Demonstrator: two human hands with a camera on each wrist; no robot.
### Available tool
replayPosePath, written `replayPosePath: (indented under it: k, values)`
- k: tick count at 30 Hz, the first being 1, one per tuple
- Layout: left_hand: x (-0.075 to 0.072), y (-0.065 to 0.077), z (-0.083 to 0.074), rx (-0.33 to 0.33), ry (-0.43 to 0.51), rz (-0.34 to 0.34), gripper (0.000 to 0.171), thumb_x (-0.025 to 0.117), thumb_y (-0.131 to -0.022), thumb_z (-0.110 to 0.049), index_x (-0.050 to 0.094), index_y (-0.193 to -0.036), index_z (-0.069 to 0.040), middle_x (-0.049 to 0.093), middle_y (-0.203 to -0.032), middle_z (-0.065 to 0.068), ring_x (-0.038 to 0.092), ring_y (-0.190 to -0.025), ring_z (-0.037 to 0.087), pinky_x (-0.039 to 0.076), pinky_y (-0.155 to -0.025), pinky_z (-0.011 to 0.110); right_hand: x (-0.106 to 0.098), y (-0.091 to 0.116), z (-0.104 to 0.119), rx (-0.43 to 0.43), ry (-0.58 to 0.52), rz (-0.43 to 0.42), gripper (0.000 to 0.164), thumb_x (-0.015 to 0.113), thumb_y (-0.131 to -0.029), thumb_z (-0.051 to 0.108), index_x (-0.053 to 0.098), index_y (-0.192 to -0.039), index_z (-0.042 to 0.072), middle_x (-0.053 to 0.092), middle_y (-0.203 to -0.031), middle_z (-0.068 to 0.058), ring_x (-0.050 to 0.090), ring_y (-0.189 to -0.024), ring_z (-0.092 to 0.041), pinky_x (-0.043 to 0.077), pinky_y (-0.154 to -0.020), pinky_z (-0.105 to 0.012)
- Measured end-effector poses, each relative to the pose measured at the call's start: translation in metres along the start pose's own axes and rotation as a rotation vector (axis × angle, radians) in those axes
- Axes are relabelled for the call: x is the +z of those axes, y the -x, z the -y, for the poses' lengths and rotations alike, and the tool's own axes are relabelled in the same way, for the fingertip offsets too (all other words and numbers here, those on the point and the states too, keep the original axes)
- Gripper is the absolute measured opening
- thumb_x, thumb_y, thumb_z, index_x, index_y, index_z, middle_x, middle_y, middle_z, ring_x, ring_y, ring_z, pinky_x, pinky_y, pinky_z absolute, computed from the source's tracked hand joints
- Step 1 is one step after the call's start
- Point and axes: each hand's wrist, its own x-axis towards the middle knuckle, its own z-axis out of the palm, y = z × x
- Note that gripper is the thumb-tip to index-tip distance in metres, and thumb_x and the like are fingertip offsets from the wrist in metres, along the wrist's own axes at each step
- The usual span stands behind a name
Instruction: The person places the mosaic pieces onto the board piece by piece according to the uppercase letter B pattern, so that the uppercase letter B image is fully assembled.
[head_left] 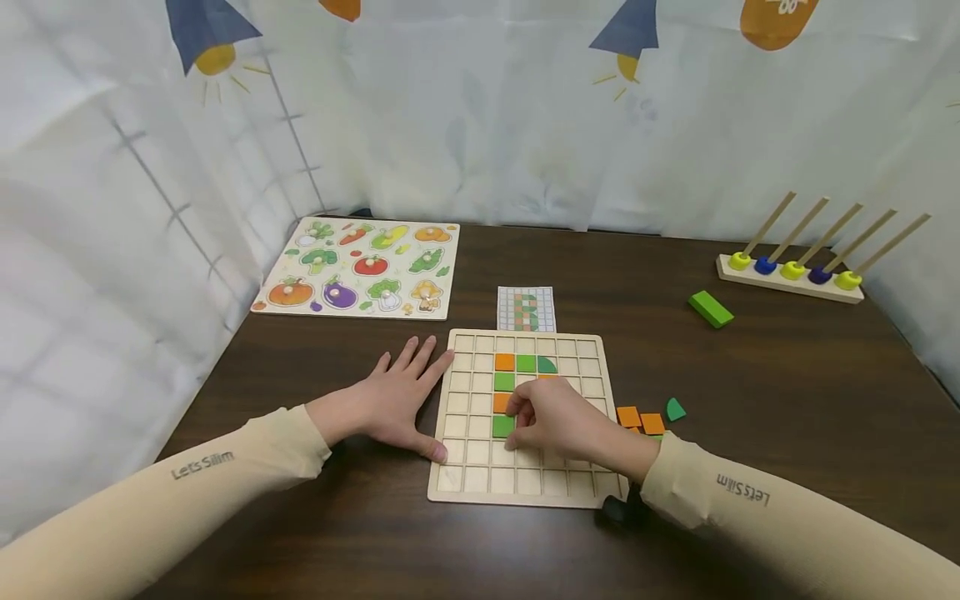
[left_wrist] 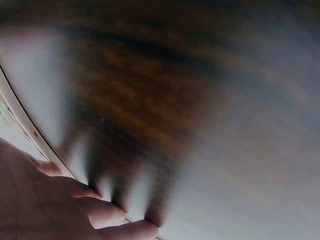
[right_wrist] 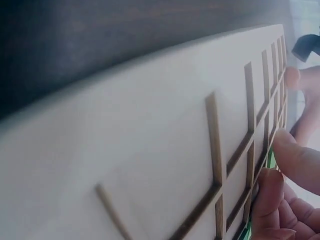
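A wooden grid board (head_left: 465, 477) lies on the table. My left hand (head_left: 393, 400) is spread flat at its left side, thumb on the edge, fingers straight. Over the middle of the board, my right hand (head_left: 558, 421) pinches a green square tile (head_left: 502, 427) between thumb and forefinger, at the lower end of a column. Above it sit an orange tile (head_left: 500, 403), a green tile (head_left: 504, 382) and another orange tile (head_left: 505, 362). The top row continues with a green tile (head_left: 527, 363) and a dark green quarter-circle (head_left: 547, 365). The right hand partly hides one more orange tile (head_left: 548, 377).
A pattern card (head_left: 526, 308) lies behind the board. Loose orange tiles (head_left: 652, 423) and a green quarter-circle (head_left: 675, 409) lie to its right. Further back are a vegetable puzzle (head_left: 360, 271), a green block (head_left: 710, 308) and a peg stand (head_left: 791, 279) with rings.
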Motion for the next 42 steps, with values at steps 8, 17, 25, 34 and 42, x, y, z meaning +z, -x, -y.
replayPosePath:
  k: [8,17,25,34,42]
  values:
    - [0.002,0.003,0.001,-0.023,-0.007,0.010,0.135,0.075,-0.070,-0.079,0.008,-0.166,-0.011,0.001,-0.172,0.023,0.001,-0.158,0.048,0.013,-0.119,0.074,0.009,0.003,0.002,-0.040,-0.031,-0.044,0.019,0.087,-0.078,0.007,0.070,-0.086,0.006,0.062,-0.066,0.007,0.056,-0.064,-0.007,0.048,-0.066,-0.023]
    - [0.009,0.007,-0.006,-0.019,0.027,-0.004,0.135,0.076,-0.069,-0.078,0.009,-0.166,-0.011,0.003,-0.172,0.022,0.002,-0.158,0.048,0.015,-0.118,0.075,0.009,0.010,0.002,-0.047,-0.007,-0.045,0.020,0.088,-0.078,0.008,0.069,-0.086,0.006,0.061,-0.065,0.008,0.056,-0.062,-0.007,0.048,-0.063,-0.023]
    - [0.001,0.005,-0.002,-0.020,0.004,0.003,0.134,0.075,-0.071,-0.077,0.007,-0.166,-0.011,0.001,-0.172,0.022,0.000,-0.158,0.048,0.013,-0.118,0.075,-0.011,0.017,0.002,-0.045,-0.030,-0.040,0.017,0.085,-0.083,0.011,0.070,-0.091,0.008,0.067,-0.076,0.007,0.061,-0.072,-0.005,0.052,-0.069,-0.022]
    - [-0.002,-0.001,-0.006,-0.004,0.004,0.009,0.134,0.075,-0.072,-0.077,0.006,-0.166,-0.011,-0.001,-0.172,0.023,-0.001,-0.158,0.048,0.012,-0.118,0.075,-0.063,0.046,-0.058,-0.046,0.069,-0.156,0.013,0.077,-0.091,0.012,0.073,-0.103,0.009,0.071,-0.089,0.005,0.062,-0.081,-0.007,0.053,-0.069,-0.023]
    - [-0.002,0.003,-0.003,-0.009,0.009,0.008,0.135,0.074,-0.072,-0.078,0.005,-0.166,-0.010,-0.002,-0.171,0.024,-0.002,-0.158,0.049,0.012,-0.118,0.076,-0.089,0.067,-0.114,0.033,0.114,-0.145,0.018,0.077,-0.091,0.016,0.074,-0.108,0.011,0.073,-0.099,0.003,0.063,-0.086,-0.008,0.054,-0.074,-0.023]
